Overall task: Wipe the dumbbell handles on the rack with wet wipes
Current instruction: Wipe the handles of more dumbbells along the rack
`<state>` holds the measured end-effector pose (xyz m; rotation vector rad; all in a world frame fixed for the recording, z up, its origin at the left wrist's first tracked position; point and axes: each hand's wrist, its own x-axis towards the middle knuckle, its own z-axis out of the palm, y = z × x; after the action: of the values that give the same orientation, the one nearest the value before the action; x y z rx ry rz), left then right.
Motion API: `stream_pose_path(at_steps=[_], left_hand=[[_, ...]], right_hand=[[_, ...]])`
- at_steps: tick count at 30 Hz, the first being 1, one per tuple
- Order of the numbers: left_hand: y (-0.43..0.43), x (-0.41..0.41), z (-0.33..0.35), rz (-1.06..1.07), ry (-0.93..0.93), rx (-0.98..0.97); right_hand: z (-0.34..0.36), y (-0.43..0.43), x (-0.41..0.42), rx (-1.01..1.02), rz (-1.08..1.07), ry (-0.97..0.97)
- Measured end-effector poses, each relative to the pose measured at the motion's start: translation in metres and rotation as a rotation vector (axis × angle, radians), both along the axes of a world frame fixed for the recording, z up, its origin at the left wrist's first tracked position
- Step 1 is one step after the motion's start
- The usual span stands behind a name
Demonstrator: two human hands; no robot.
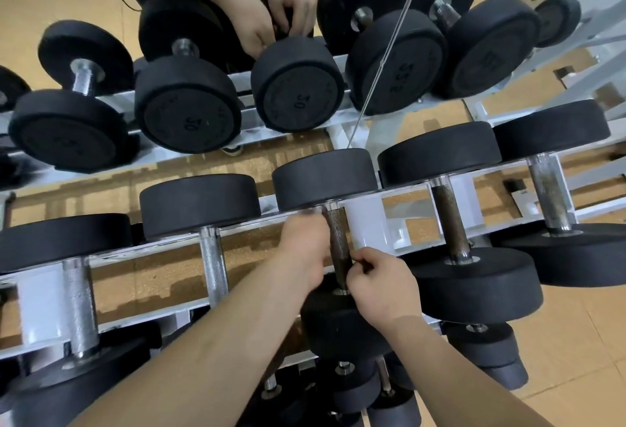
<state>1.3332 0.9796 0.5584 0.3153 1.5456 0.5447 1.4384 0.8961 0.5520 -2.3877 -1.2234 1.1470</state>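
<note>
Black dumbbells lie in a row on the white rack (pixel 162 247), handles pointing toward me. Both my hands are on the dark knurled handle (pixel 337 237) of the middle dumbbell (pixel 323 177). My left hand (pixel 305 247) comes in from the left, slightly blurred, with its fingers curled against the upper part of the handle. My right hand (pixel 382 286) pinches the handle's lower end from the right, just above the near weight (pixel 333 321). I cannot make out a wipe; it may be hidden under the fingers.
Neighbouring handles: a bright chrome handle (pixel 213 267) to the left and a dark handle (pixel 450 223) to the right. A mirror behind the rack shows reflected dumbbells (pixel 294 84) and my reflected hands (pixel 281 10). Smaller dumbbells (pixel 355 389) sit on a lower tier. The floor is cork-coloured.
</note>
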Motion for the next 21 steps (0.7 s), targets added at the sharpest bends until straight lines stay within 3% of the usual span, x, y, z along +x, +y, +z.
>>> stream_pose_path(at_steps=[2,6,11,16,18,21], left_hand=[[0.003,0.006,0.014,0.093,-0.012,0.006],[-0.050,0.019,0.030,-0.052,-0.026,0.107],[-0.011,0.018,0.010,0.147,-0.003,0.110],[-0.041,0.004,-0.007,-0.125,-0.003,0.087],[-0.025,-0.006,-0.025,-0.140,-0.073,0.025],[0.010,-0.009,-0.036,0.000,-0.238,-0.062]], right_hand=[[0.000,0.000,-0.001,-0.006,-0.003,0.001],[-0.003,0.001,0.001,-0.019,0.001,-0.028],[0.000,0.001,-0.002,-0.020,-0.013,-0.015],[0.001,0.000,-0.002,-0.012,-0.022,-0.017],[0.001,0.001,-0.003,-0.007,-0.022,-0.016],[-0.002,0.001,-0.002,-0.004,-0.025,-0.015]])
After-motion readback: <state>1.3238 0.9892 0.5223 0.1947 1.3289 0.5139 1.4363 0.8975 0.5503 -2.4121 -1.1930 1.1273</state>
